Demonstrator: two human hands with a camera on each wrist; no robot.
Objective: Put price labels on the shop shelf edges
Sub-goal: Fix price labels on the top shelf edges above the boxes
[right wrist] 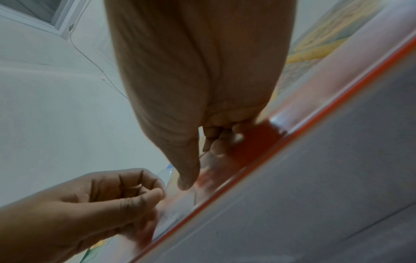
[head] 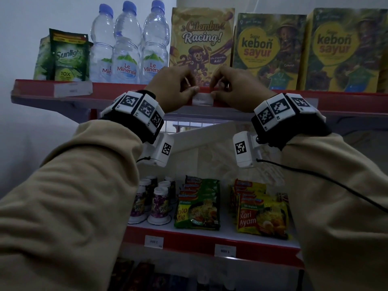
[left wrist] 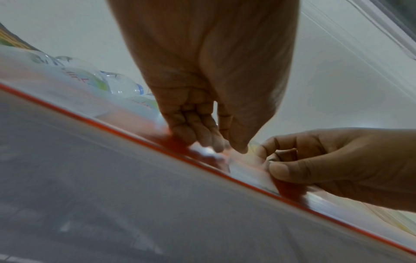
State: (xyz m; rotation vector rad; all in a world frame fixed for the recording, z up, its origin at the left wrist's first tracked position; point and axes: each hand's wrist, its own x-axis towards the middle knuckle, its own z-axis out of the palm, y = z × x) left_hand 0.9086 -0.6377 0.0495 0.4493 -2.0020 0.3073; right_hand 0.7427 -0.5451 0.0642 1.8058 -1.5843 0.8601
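A white price label [head: 202, 100] sits on the red edge of the top shelf [head: 117, 95], below the Cilembu Racing box [head: 201, 38]. My left hand [head: 194, 90] pinches the label's left end with thumb and curled fingers. At the right end, my right hand [head: 214, 92] pinches it the same way. In the left wrist view the left hand [left wrist: 231, 149] touches the edge strip, and the right hand's thumb [left wrist: 279, 170] lies on the label [left wrist: 247, 170]. The right wrist view shows the right hand [right wrist: 191, 178], the left hand [right wrist: 146, 201] and the blurred label [right wrist: 175, 213].
Water bottles [head: 126, 49], a Sunlight pouch [head: 69, 57] and Kebon Sayur boxes [head: 268, 53] stand on the top shelf. Another label [head: 72, 89] sits at its left end. The lower shelf holds cups, noodle packs [head: 198, 204] and two labels [head: 154, 241] [head: 225, 250].
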